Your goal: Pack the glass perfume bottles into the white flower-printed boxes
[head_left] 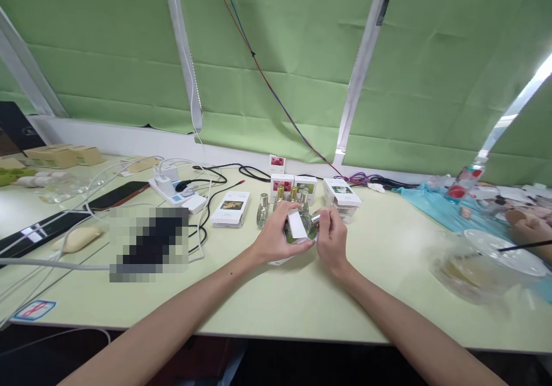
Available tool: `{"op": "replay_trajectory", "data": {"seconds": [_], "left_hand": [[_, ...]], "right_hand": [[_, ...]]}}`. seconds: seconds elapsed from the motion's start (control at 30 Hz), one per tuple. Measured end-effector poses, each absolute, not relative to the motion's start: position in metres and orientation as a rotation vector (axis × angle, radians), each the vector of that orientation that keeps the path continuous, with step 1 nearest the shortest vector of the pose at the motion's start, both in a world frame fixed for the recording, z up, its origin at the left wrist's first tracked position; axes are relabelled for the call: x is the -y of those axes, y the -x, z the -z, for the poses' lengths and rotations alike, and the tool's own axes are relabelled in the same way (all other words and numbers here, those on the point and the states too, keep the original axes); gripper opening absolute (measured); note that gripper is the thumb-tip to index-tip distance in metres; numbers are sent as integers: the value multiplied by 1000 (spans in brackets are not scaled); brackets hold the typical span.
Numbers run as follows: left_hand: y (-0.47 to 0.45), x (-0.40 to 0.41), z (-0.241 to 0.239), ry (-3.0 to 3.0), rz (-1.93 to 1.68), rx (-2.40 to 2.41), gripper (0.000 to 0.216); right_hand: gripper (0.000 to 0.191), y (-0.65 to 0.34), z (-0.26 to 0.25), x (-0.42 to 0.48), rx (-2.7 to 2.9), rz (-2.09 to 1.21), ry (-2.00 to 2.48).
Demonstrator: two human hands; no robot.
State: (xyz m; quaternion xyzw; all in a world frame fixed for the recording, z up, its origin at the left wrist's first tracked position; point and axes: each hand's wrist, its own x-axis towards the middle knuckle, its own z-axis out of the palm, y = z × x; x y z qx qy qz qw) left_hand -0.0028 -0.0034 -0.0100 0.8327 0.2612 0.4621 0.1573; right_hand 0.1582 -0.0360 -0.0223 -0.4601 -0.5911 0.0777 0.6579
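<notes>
My left hand (276, 233) is closed around a small white box (297, 226) with green on its sides. Close beside it, my right hand (332, 239) pinches a small glass perfume bottle (315, 220) by its silver cap, the bottle tilted towards the box's edge. Whether the bottle is partly inside the box I cannot tell. Just behind my hands stand several similar bottles; a silver-capped bottle (263, 211) is at the left and a gold-capped bottle (280, 194) further back. Under my left hand, a white flat piece (280, 261) shows only in part.
White picture boxes stand behind the bottles, with one box (342, 195) at right and another box (231, 209) lying left. Cables and a power strip (166, 189) spread leftward. A clear bowl (483, 265) and another person's hand (530, 230) are at right.
</notes>
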Motion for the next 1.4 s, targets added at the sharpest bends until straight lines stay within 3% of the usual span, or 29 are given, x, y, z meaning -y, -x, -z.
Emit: {"op": "replay_trajectory", "data": {"seconds": [0.4, 1.4], "left_hand": [[5, 6, 11, -2455, -1415, -512, 73], [2, 4, 14, -2433, -1469, -566, 60]], "right_hand": [[33, -156, 25, 38, 1384, 48, 842], [40, -157, 14, 35, 1322, -468, 920]]}}
